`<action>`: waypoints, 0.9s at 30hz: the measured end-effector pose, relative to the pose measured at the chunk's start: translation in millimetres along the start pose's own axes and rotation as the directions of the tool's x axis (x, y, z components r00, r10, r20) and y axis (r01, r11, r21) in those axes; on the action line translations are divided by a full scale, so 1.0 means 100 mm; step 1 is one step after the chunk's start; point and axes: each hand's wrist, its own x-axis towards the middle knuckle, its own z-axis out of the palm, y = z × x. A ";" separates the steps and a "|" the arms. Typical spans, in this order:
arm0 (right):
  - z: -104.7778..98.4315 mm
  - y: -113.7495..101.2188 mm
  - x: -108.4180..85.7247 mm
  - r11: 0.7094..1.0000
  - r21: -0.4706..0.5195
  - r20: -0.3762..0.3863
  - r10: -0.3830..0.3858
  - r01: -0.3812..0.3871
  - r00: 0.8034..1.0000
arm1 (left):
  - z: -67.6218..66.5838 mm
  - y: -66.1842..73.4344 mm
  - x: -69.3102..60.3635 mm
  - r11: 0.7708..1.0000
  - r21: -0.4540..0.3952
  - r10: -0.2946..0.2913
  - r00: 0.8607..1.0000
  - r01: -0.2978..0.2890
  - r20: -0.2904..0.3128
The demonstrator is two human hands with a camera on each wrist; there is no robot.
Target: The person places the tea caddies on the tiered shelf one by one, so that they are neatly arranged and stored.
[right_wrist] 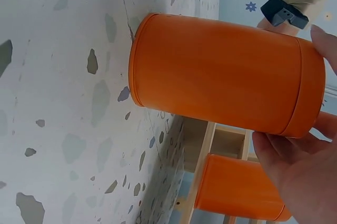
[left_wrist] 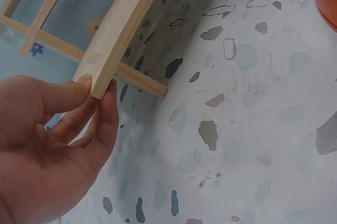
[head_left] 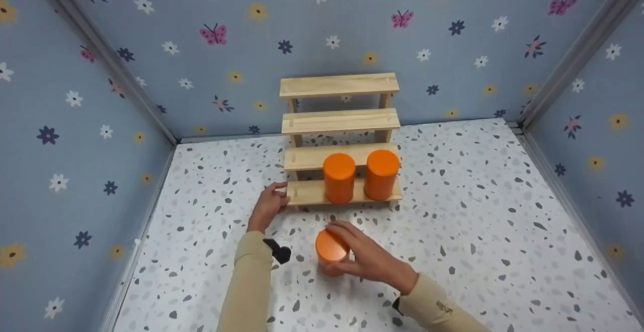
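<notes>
Orange can [head_left: 332, 245] before the shelf [head_left: 339, 121] is gripped by the right hand [head_left: 370, 256]; left hand [head_left: 268, 206] pinches the shelf's bottom step [head_left: 308, 191].

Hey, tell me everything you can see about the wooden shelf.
The wooden shelf is pale and bare-looking, with four stepped planks on side supports. It stands upright on the speckled surface near the flowered wall. Two orange canisters stand on its lowest plank. The left hand pinches that plank's left end, thumb above, fingers below.
</notes>
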 end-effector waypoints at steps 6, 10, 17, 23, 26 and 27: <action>0.00 0.02 0.00 1.000 0.008 0.000 -0.010 0.010 1.000 | -0.01 0.01 -0.02 1.000 -0.003 0.011 1.000 -0.011 0.000; 0.00 0.01 0.01 0.999 0.010 -0.014 -0.033 0.033 0.999 | -0.01 0.00 -0.01 1.000 -0.007 0.012 1.000 -0.012 -0.001; 0.01 0.00 0.02 0.999 0.018 -0.037 -0.044 0.045 0.998 | 0.00 -0.01 0.00 1.000 -0.021 0.011 1.000 -0.011 -0.005; 0.01 -0.02 0.04 0.998 0.002 -0.057 -0.060 0.060 0.997 | 0.01 -0.01 0.00 1.000 -0.029 -0.004 1.000 0.003 -0.008; 0.01 -0.04 0.07 0.998 -0.014 -0.066 -0.057 0.056 0.996 | 0.01 0.00 0.00 0.999 -0.031 -0.015 1.000 0.015 -0.006; 0.01 -0.05 0.08 0.998 -0.018 -0.070 -0.056 0.055 0.996 | 0.01 0.00 0.00 0.999 -0.031 -0.019 1.000 0.019 -0.005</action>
